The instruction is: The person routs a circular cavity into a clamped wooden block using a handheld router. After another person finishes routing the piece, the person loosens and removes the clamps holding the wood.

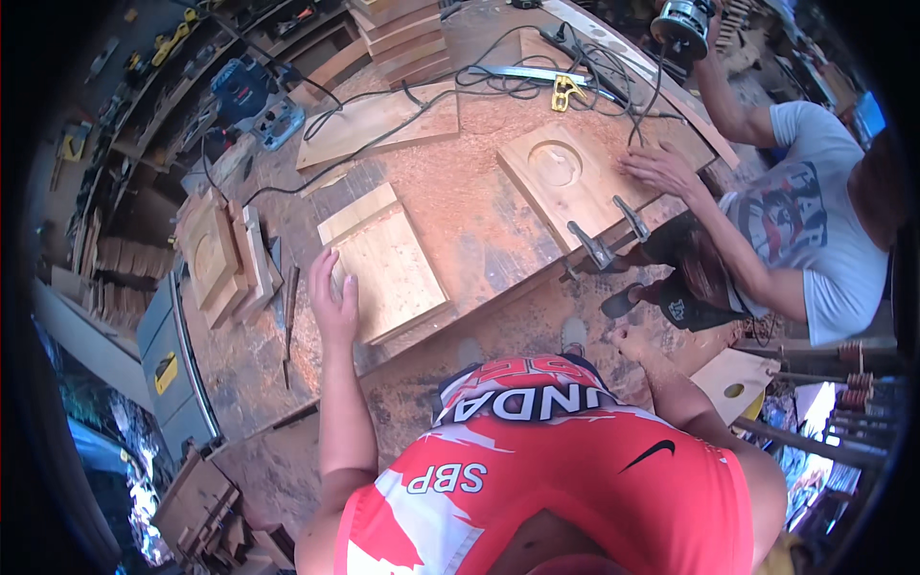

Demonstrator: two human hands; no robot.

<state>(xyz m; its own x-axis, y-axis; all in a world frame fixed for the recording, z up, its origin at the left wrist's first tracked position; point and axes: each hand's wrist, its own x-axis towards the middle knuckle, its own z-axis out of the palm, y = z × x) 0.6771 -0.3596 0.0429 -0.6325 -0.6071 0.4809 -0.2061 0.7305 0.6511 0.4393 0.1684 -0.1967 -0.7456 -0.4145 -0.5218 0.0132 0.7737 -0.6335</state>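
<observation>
My left hand [335, 302] rests at the left edge of a pale wooden board [388, 268] with a raised strip along its far end, fingers apart and lightly touching it. My right hand [631, 337] hangs beyond the bench's front edge, beside my body, fingers curled and nothing visible in them. To the right of the board lies a thick wooden block [532, 177] with a round recess, held at the bench edge by clamps [594, 244]. More recessed wooden pieces [211, 251] stand stacked at the left.
A co-worker [815, 220] at the right has one hand [661, 171] by the clamped block and the other on a router [680, 29]. A blue power tool [244, 96], cords, a yellow square [565, 93], stacked boards [402, 43] and wood shavings lie across the bench [479, 278].
</observation>
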